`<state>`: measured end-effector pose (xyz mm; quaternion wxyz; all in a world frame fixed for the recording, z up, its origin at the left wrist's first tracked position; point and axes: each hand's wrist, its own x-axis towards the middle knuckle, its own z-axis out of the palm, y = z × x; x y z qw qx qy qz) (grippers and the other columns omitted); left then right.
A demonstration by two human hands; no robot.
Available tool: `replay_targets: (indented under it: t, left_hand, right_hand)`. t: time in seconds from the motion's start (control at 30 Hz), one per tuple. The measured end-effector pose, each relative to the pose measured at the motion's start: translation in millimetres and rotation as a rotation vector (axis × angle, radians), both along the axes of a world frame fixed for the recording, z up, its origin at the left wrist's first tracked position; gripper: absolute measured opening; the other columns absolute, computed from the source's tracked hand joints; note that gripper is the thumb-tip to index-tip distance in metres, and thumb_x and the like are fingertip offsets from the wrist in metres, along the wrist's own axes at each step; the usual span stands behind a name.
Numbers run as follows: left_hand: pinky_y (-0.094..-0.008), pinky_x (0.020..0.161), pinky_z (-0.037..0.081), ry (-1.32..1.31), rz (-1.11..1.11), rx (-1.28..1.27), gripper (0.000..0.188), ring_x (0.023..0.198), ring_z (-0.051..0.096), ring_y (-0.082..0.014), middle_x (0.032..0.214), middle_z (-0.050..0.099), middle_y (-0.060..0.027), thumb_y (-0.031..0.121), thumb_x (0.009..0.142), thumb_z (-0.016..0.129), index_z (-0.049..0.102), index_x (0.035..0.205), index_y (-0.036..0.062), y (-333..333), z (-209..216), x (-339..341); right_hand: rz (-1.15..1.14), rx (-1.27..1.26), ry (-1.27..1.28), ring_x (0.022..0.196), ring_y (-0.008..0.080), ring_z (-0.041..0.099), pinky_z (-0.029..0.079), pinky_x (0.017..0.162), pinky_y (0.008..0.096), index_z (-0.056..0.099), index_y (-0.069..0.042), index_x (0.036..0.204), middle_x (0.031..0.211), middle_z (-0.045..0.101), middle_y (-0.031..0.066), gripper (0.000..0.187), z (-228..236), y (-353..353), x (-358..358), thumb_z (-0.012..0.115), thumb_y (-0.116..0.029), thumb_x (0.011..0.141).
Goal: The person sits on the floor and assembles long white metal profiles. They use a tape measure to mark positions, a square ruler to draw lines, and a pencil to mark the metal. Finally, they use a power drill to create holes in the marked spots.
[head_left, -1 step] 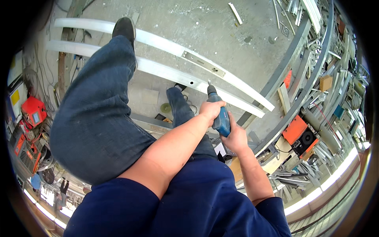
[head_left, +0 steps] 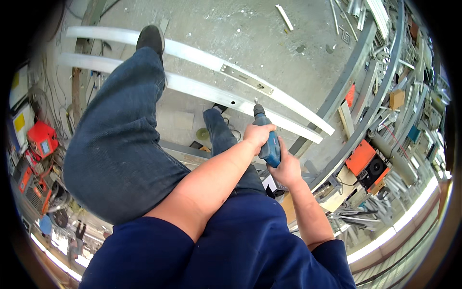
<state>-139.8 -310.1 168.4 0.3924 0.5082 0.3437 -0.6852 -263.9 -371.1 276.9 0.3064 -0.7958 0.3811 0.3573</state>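
Observation:
Both my hands are closed round a blue power drill (head_left: pixel 272 153), held over the lower of two long pale metal bars. My left hand (head_left: pixel 260 136) wraps the front of its body, just behind the dark chuck. At the rear, my right hand (head_left: pixel 287 169) grips it, hiding the handle and trigger. The bit's tip is over the far edge of the nearer bar (head_left: pixel 197 88); I cannot tell whether it touches. A dark round hole shows in that bar left of the bit. The farther bar (head_left: pixel 192 54) carries a long metal lock plate (head_left: pixel 246 78).
My left shoe (head_left: pixel 150 38) is over the farther bar. A grey steel beam (head_left: pixel 344 82) supports the bars' right end. Beyond it lie metal offcuts and an orange-and-black machine (head_left: pixel 368 161). Red equipment (head_left: pixel 42 139) and cables stand at left. A loose strip (head_left: pixel 285 18) lies on the floor.
The view has shifted very slightly. Both hands keep the same hold on the drill, and the bars stay in place.

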Motion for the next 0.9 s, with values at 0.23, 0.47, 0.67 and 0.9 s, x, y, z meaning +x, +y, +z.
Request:
replay_targets:
  t: [0.23, 0.47, 0.67, 0.9]
  left_hand:
    - [-0.0377, 0.072, 0.058, -0.426, -0.306, -0.165, 0.058, 0.082, 0.071, -0.0236, 0.099, 0.069, -0.0166, 0.024, 0.075, 0.086, 0.058, 0.113, -0.0094, -22, 37, 13]
    - [-0.038, 0.07, 0.06, -0.514, -0.308, -0.511, 0.054, 0.08, 0.07, -0.0239, 0.098, 0.068, -0.0143, 0.019, 0.077, 0.085, 0.058, 0.117, -0.0055, -28, 104, 56]
    - [-0.0353, 0.075, 0.06, -0.581, -0.522, -0.59, 0.044, 0.081, 0.068, -0.02, 0.096, 0.067, -0.0087, 0.01, 0.077, 0.082, 0.06, 0.115, 0.0004, -12, 192, 119]
    - [-0.0347, 0.076, 0.06, -0.616, -0.689, -0.491, 0.046, 0.081, 0.069, -0.0201, 0.096, 0.068, -0.0086, 0.008, 0.078, 0.082, 0.058, 0.117, 0.0007, 15, 156, 131]
  right_hand:
    - [-0.176, -0.053, -0.061, 0.082, 0.047, 0.07, 0.058, 0.076, 0.0515, 0.013, 0.0, 0.159, 0.094, 0.07, 0.0277, 0.118, 22, 13, -1, 0.084, -0.031, 0.071]
    - [-0.39, 0.031, -0.513, 0.115, 0.0429, 0.065, 0.053, 0.099, 0.0481, 0.019, -0.003, 0.16, 0.126, 0.064, 0.0275, 0.115, 52, 19, -12, 0.088, -0.036, 0.073]
    - [-0.795, -0.185, -0.558, 0.115, 0.0325, 0.066, 0.052, 0.099, 0.0418, 0.053, -0.002, 0.142, 0.127, 0.067, 0.02, 0.066, 8, 33, -108, 0.079, -0.031, 0.088]
    - [-1.467, -0.294, -0.007, 0.078, 0.0257, 0.072, 0.056, 0.072, 0.0375, 0.075, 0.003, 0.102, 0.091, 0.074, 0.0171, 0.041, -65, 144, -333, 0.071, -0.035, 0.087]
